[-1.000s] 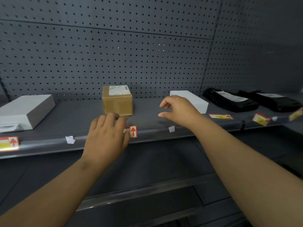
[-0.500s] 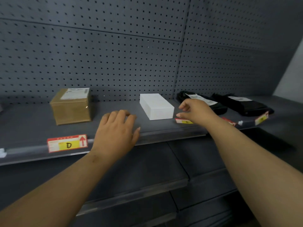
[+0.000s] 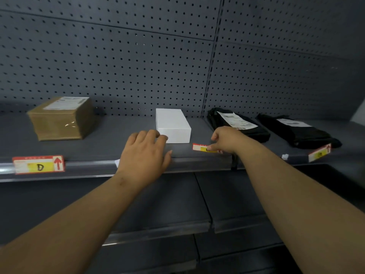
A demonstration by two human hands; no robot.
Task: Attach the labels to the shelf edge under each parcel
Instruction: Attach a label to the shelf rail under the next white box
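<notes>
Labels sit at several spots along the grey shelf [image 3: 110,147]. One red-and-yellow label [image 3: 205,148] lies flat on the shelf top, just in front of the white box [image 3: 172,125] and toward its right, near the front edge. The right hand [image 3: 227,140] reaches down onto it: the fingers curl over the label's right end and touch it, but whether they pinch it or only press on it cannot be told. The left hand [image 3: 146,153] is spread flat, palm down, fingers loosely apart and holding nothing; it rests over the front edge of the shelf, just left of the white box, its fingertips close to the box's lower left corner. A small scrap of white paper [image 3: 117,162] peeks out at the shelf edge beside the left wrist.

Further left, a label marked D [image 3: 38,166] with a red arrow is fixed to the front edge strip, below and a little left of the brown cardboard parcel [image 3: 61,118], which stands back on the shelf. On the right section of the shelf lie two black bagged parcels [image 3: 237,123] and [image 3: 296,131], each with a white shipping sticker on top. Another red-and-yellow label [image 3: 319,153] stands tilted at the front edge under the far right bag, with a small white scrap [image 3: 285,156] just left of it. Grey pegboard [image 3: 138,56] backs the shelf.
</notes>
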